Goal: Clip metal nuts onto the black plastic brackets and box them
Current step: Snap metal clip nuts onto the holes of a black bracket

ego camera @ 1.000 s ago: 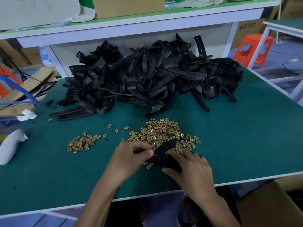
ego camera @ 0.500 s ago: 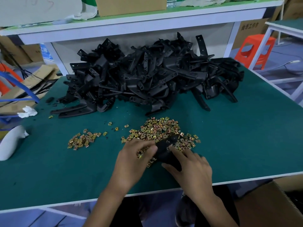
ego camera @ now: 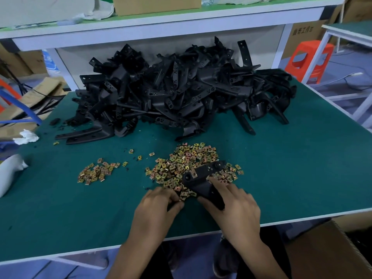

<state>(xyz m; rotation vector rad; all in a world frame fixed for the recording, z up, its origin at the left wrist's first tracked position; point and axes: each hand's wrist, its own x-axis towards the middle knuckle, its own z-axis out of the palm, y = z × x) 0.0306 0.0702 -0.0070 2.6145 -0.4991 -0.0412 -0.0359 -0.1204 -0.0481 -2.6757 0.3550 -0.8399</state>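
A black plastic bracket (ego camera: pixel 202 178) lies across the near edge of a big heap of gold metal nuts (ego camera: pixel 187 164). My right hand (ego camera: pixel 235 206) grips its near end between thumb and fingers. One nut (ego camera: pixel 193 173) sits clipped on the bracket's upper part. My left hand (ego camera: pixel 155 210) rests at the heap's front edge, fingers curled and pinching at a nut (ego camera: pixel 182 198). A large pile of black brackets (ego camera: pixel 177 93) fills the back of the green table (ego camera: pixel 291 168).
A smaller heap of nuts (ego camera: pixel 94 174) lies to the left, with a few loose ones between the heaps. An open cardboard box (ego camera: pixel 326 250) stands below the table's front right edge. A white bag (ego camera: pixel 10 172) and crumpled paper (ego camera: pixel 27 136) sit at the left edge.
My left hand has pulled back from the bracket to the heap's near edge. The bracket, held by my right hand, now shows more of its upper part with a nut on it.
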